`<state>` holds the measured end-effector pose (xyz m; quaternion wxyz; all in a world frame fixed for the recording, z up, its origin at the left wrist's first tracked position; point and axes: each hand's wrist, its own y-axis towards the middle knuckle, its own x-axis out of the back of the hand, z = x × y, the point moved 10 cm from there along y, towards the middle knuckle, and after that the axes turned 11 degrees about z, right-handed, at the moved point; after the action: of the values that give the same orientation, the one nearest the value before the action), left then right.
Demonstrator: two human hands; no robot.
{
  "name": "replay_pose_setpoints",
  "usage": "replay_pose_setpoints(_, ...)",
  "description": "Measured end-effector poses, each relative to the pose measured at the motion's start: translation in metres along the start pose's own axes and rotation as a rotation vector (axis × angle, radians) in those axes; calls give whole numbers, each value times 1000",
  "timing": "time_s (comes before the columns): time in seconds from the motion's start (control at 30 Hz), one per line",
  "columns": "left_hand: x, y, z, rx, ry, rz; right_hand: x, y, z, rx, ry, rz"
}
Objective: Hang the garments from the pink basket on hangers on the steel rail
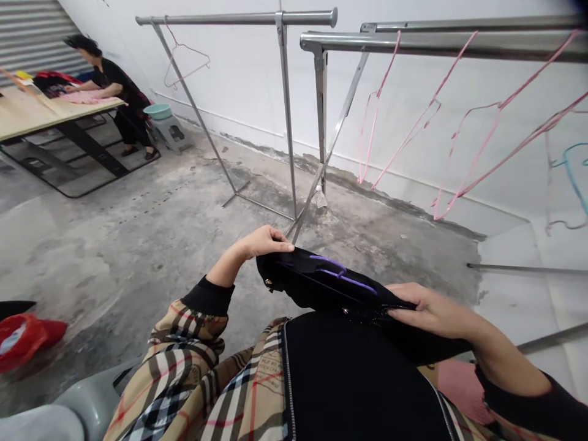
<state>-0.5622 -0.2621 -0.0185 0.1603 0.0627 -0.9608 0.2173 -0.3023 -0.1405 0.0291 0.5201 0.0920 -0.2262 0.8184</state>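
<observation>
A black garment is stretched between my two hands, close in front of my body. My left hand pinches its far left corner, thumb along the top edge. At the other end, my right hand grips the edge between thumb and fingers. A purple hanger lies along the garment's upper opening, partly hidden by the black cloth. Small shiny metal bits show on the garment near its left end and its middle. The garment's exact kind cannot be made out.
Metal clothes racks stand ahead, with several pink hangers on the right one. Far left, a person works with pink cloth at a table. A stool bears a green basin. A red bag sits at lower left.
</observation>
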Motion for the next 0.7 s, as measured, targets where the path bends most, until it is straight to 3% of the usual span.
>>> replay_pose_setpoints(0.07, -3, 3, 1, 7, 51, 48, 0, 0, 1, 1, 10, 13)
replay_pose_setpoints(0.13, -3, 5, -4, -10, 137, 20, -2, 1, 1, -1, 28, 21)
replay_pose_setpoints(0.2, 10, 3, -12, -20, 267, -179, -10, 5, 3, 12, 38, 56)
replay_pose_setpoints(0.3, 29, -15, -27, -11, 432, -613, -24, 13, 5, 35, 2, 118)
replay_pose_setpoints(0.37, 29, -23, -29, -20, 454, -771, -25, 15, 2, 22, -37, 89)
replay_pose_setpoints(0.53, 22, -33, -19, -70, 417, -885, 3, 1, -17, -93, 13, -202)
replay_pose_setpoints(0.7, 11, -36, -20, -203, 312, -919, 7, -2, -26, -106, 105, -326)
